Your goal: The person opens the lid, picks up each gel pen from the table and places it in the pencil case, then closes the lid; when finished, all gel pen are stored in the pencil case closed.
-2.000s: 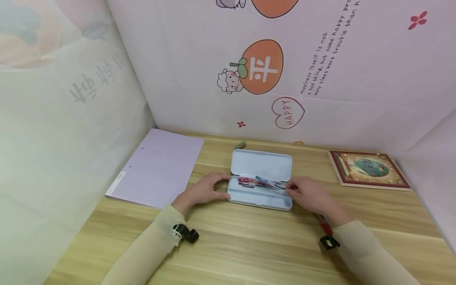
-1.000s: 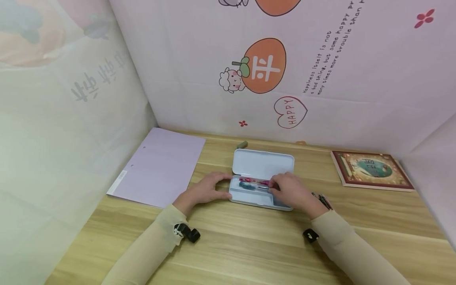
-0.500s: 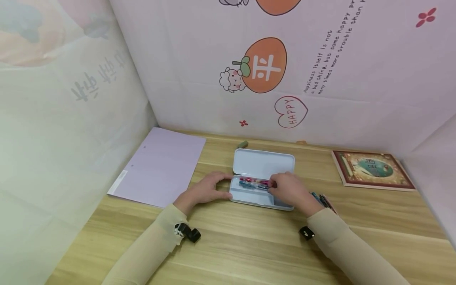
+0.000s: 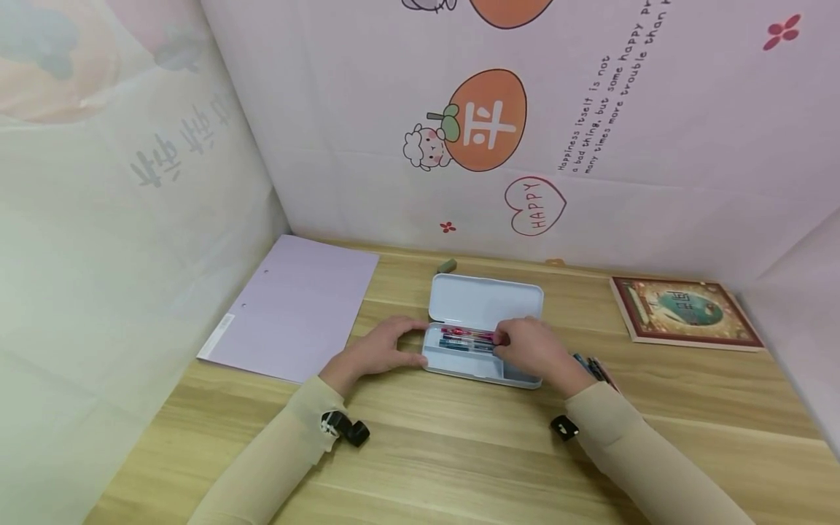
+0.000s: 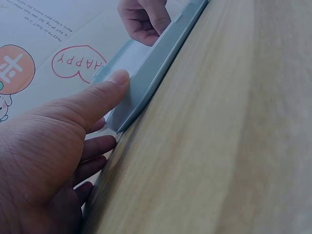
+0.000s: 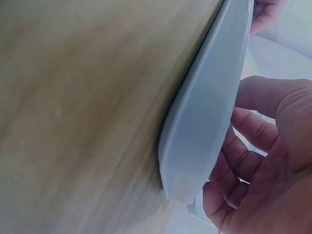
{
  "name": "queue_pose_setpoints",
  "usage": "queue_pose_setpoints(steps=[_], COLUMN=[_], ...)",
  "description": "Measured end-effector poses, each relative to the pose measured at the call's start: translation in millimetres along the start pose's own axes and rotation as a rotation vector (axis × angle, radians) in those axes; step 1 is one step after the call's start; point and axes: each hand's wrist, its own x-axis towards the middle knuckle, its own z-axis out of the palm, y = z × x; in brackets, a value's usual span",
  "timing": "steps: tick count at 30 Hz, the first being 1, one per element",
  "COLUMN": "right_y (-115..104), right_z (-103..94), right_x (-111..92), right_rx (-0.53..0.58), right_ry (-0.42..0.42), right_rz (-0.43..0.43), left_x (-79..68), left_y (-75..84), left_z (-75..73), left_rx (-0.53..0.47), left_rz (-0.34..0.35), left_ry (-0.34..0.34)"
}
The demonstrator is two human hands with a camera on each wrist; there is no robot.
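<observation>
Pens (image 4: 453, 344) are aligned along the hinge edge of the pencil case (image 4: 464, 364), leftward of the nearer right hand (image 4: 534, 350), fingers curled; any pinch cannot be told. Case's left end: touched by the left hand (image 4: 379, 349), fingers apart.

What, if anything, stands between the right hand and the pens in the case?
Nothing visible does. The right hand is at the right ends of the pens in the case, and the lid is open on the far side. Whether the fingers grip a pen is hidden.
</observation>
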Motion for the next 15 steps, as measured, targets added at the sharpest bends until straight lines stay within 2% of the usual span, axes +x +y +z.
queue_pose_setpoints(steps=[10,15], right_y=[2.4,4.3], right_z=[0.3,-0.9], right_x=[-1.0,-3.6], right_rx=[0.023,0.053], right_ry=[-0.005,-0.009], right_rz=[-0.019,-0.001], left_x=[-0.7,-1.4], left_y=[2.1,3.7], left_z=[-1.0,-1.8], left_rx=[-0.009,-0.005], left_rz=[0.012,0.008], left_ry=[-0.002,-0.004])
